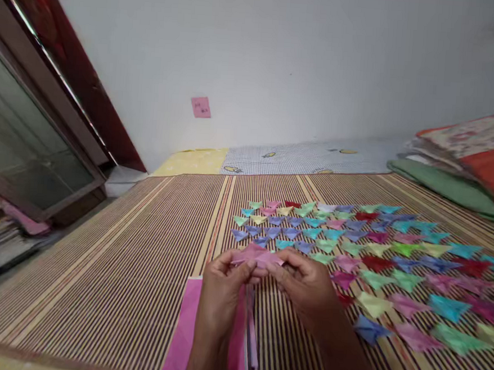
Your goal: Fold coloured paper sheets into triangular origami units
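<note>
Between my two hands, a pink sheet of paper [255, 254] is partly folded, with a pointed top edge. My left hand [225, 279] pinches its left side between thumb and fingers. Its right corner is pinched by my right hand [302, 279]. Beneath my left forearm lies a stack of pink paper strips [182, 330], with paler sheets showing at its right edge. Many small folded paper pieces [375, 280] in blue, green, pink, red and yellow are laid out in rows to the right of my hands.
A striped mat [139, 273] covers the surface. Folded bedding [464, 161] is piled at the far right, against a white wall [281, 58] bearing a pink note [200, 107]. To the left are a glass-paned cabinet [34, 136] and some piled items [2, 235].
</note>
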Available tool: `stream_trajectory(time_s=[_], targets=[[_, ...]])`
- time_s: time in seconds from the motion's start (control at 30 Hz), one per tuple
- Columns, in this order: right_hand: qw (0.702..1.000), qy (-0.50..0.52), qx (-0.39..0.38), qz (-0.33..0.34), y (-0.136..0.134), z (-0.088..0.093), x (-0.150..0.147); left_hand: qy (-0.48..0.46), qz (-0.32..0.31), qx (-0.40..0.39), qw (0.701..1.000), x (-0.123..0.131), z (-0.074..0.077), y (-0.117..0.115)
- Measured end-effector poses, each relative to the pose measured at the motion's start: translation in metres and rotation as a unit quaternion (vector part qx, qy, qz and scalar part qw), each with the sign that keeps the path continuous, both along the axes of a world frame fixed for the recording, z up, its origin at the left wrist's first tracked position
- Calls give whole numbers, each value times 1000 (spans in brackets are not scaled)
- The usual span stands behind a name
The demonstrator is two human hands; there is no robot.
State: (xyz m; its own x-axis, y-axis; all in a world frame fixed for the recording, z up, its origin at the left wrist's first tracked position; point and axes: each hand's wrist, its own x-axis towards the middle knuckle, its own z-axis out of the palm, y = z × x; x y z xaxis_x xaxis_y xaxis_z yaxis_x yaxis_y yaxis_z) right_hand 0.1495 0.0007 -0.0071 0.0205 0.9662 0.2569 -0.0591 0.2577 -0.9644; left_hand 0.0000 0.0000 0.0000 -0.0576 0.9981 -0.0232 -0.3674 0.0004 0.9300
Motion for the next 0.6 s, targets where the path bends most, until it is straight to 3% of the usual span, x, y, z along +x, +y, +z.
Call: stream_trajectory(time_s=[0.33,0.6], targets=[[997,55,-11,59,-2,0,3,-28,-14,20,999,1,1,-1],[997,-3,34,72,-1,4,6,10,-11,41,999,-1,2,-2]])
